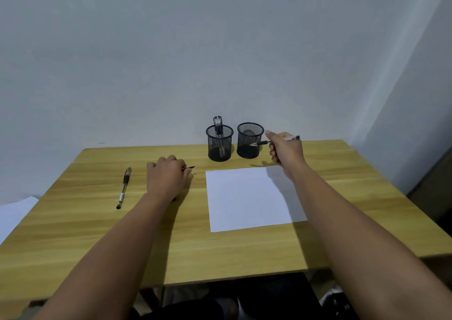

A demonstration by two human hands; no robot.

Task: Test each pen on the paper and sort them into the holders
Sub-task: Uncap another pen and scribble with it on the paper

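Observation:
Two black mesh holders stand at the table's back: the left holder (219, 146) has a clear pen (217, 126) upright in it, and the right holder (250, 140) looks empty. My right hand (285, 148) grips a pen (292, 138) held level, its tip pointing at the right holder's side. My left hand (167, 175) rests on the table, closed over a dark pen (189, 168) whose tip sticks out to the right. A white sheet of paper (252, 197) lies flat in front of the holders. Another black pen (124, 187) lies loose at the left.
The wooden table (85, 234) ends against a pale wall at the back. A white sheet (14, 212) pokes out beyond the table's left edge. Dark objects sit under the front edge.

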